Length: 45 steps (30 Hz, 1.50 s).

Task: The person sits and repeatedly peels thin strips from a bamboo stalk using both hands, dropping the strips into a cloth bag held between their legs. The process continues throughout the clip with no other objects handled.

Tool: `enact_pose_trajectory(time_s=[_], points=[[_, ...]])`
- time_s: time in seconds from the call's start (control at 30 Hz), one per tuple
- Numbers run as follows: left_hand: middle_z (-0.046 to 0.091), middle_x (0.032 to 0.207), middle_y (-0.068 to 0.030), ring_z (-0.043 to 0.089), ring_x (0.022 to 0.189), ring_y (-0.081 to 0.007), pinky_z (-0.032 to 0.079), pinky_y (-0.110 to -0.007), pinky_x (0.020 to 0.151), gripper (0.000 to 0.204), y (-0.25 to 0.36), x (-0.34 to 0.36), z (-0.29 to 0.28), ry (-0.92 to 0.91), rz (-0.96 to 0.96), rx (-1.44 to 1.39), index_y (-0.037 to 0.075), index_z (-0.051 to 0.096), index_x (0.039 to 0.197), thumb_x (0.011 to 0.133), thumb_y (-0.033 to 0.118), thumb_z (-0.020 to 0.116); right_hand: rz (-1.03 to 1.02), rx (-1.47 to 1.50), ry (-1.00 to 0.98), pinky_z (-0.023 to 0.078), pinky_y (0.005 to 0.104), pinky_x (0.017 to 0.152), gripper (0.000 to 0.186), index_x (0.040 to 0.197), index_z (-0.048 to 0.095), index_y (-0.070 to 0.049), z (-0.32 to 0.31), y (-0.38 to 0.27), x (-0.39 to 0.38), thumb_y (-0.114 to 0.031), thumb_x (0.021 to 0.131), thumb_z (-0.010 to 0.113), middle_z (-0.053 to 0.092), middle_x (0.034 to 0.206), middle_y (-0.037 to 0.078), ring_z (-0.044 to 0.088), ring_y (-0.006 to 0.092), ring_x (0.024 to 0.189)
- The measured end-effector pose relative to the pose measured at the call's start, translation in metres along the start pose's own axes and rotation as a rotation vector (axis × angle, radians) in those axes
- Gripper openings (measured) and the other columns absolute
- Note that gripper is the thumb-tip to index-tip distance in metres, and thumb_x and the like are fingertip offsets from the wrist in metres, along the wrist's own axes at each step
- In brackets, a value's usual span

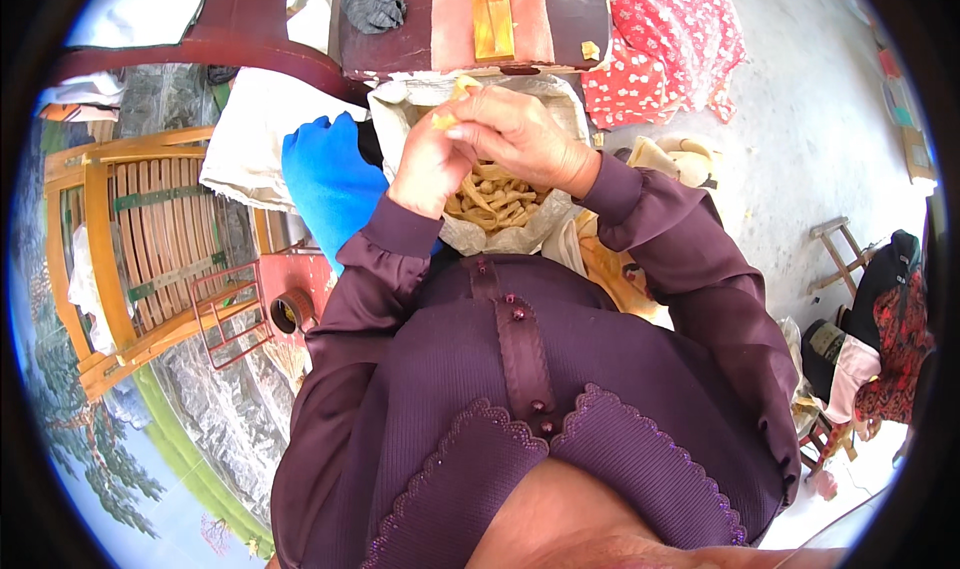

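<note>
Left hand (428, 167) and right hand (518, 137) are brought together, a pale yellow piece (444, 121) gripped between their bent fingers, above an open whitish sack (566, 101) where yellowish pieces (495, 201) are heaped. Beyond, a yellow wooden block (489, 14) and crumpled grey cloth (372, 4) are supported by a dark surface (576, 19).

So the top (440, 359) is deep plum all over, with fine ribbing on the body. The left sleeve (350, 304) and right sleeve (690, 254) are a smoother, satiny fabric, kinda baggy, gathered into a plain left cuff (403, 231) and right cuff (612, 189). A placket (522, 364) runs down the middle of the frame with shiny round buttons (518, 314). Lower centre there's a wide two-flap collar (465, 474), pointed, with scalloped edges and little sparkly purple dots.
</note>
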State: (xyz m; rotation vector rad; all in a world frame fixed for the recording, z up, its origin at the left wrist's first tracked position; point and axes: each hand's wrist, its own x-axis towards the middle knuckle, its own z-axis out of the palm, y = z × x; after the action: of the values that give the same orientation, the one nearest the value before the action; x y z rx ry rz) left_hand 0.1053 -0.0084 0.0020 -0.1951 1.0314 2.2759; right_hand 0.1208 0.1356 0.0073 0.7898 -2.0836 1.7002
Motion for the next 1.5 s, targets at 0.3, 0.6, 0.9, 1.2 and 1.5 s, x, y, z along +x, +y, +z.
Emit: enact_pose_trajectory(time_s=[0.3,0.6,0.9,1.2,1.5], points=[[0.06,0.091,0.0001,0.056,0.079,-0.013,0.046,-0.028,0.074,0.02,0.005,0.003,0.015,0.014,-0.167,0.386,0.007,0.058,0.106,0.093,0.01,0.043,0.291,-0.02,0.141,0.046,0.026,0.062,0.02,0.097,0.058,0.0,-0.012,0.005,0.003,-0.018,0.095,0.05,0.057,0.072,0.008,0.054,0.0161,0.064],[0.056,0.098,-0.0148,0.056,0.089,-0.0307,0.046,-0.038,0.078,0.028,0.019,-0.01,0.039,0.183,1.192,1.493,0.004,0.059,0.101,0.077,-0.008,0.052,0.9,1.336,-0.009,0.035,0.0212,0.044,0.018,0.095,0.052,-0.005,-0.018,0.003,0.015,-0.022,0.097,0.044,0.051,0.069,0.001,0.036,0.0048,0.046],[0.059,0.088,-0.01,0.059,0.078,-0.0197,0.047,-0.027,0.071,0.01,0.024,-0.001,0.036,0.127,1.018,1.261,0.001,0.055,0.1,0.09,0.004,0.053,0.244,0.071,-0.025,0.04,0.0303,0.055,0.028,0.089,0.054,0.0,-0.024,-0.014,0.019,-0.027,0.095,0.049,0.053,0.067,0.009,0.051,0.0216,0.057],[0.06,0.093,-0.0035,0.057,0.084,-0.0068,0.046,-0.02,0.076,0.012,0.031,-0.002,0.047,-0.052,0.393,0.309,0.0,0.055,0.102,0.09,0.0,0.054,0.359,0.311,0.081,0.039,0.0213,0.05,0.018,0.093,0.066,-0.002,-0.044,-0.002,0.03,-0.019,0.087,0.063,0.057,0.065,-0.001,0.051,0.0071,0.056],[0.062,0.084,-0.0024,0.057,0.077,-0.0064,0.046,-0.019,0.071,0.013,0.022,0.014,0.031,0.062,0.607,0.552,-0.001,0.06,0.101,0.088,0.001,0.06,0.611,0.718,0.125,0.03,0.0167,0.049,0.017,0.092,0.061,-0.006,-0.032,-0.002,0.028,-0.023,0.091,0.059,0.051,0.063,-0.004,0.041,0.0012,0.054]])
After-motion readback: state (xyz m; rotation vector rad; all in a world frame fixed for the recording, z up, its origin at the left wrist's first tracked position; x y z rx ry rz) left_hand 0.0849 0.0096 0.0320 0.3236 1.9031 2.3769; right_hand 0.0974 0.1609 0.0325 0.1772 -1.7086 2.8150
